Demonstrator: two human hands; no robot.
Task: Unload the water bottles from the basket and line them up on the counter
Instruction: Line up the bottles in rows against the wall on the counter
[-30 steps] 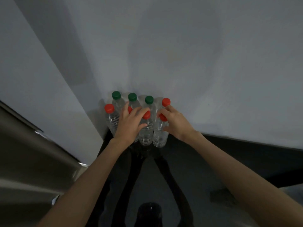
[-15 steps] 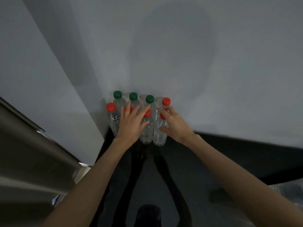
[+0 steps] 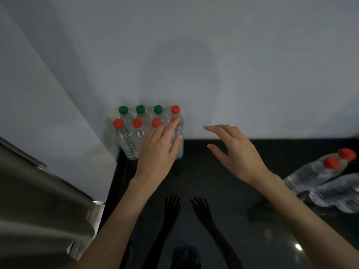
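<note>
A: We face a pale grey wall (image 3: pixel 194 55) above a glossy black desk (image 3: pixel 223 191), with a brushed-steel appliance side (image 3: pixel 38 200) at our far left. What stands next?

B: In the corner we have the lined-up bottles (image 3: pixel 127 140). The back row shows three green caps and one red, and the front row four red caps. All stand upright and touching, tight to the wall.

A: And our hands?

B: Our left hand (image 3: pixel 157 150) rests on the front row's right end, fingers fairly straight along the bottle, not wrapped round it. Our right hand (image 3: pixel 235 152) is what changed. Half a second ago it was touching that same end of the block. Now it hangs open and empty over the desk, well apart from the rows.

A: So the squaring-up is finished, we judge?

B: Likely. At the far right more bottles (image 3: pixel 314 173) lie on their sides, with their red caps toward the wall. Whether they lie in anything we cannot tell. Those look like our next load.
</note>
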